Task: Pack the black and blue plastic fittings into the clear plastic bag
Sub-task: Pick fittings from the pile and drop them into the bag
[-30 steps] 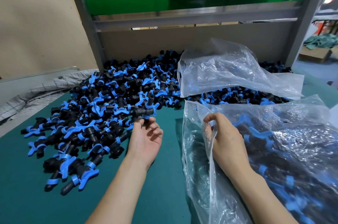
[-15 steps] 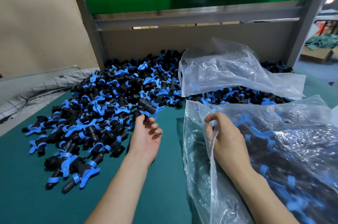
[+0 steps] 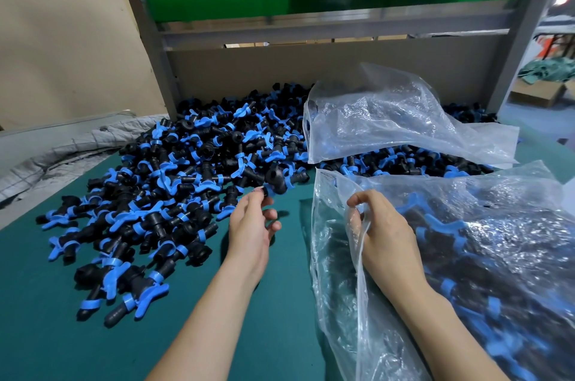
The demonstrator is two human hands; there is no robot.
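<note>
Left hand (image 3: 250, 226) pinches one black and blue fitting (image 3: 276, 182) by its end, at the right edge of the loose pile (image 3: 174, 181) in centre frame. Right hand (image 3: 385, 234) grips the rim of the clear plastic bag (image 3: 485, 271) at lower right, holding its mouth up. The bag holds many fittings. Outstanding: a large pile across the green table (image 3: 46, 334), and more beneath a second bag (image 3: 389, 122) at upper right. The task is judged part done, with much left.

fittings pile (image 3: 174, 181) left on table (image 3: 46, 334) | bag (image 3: 497, 256) right | second bag (image 3: 389, 125) behind it
</note>
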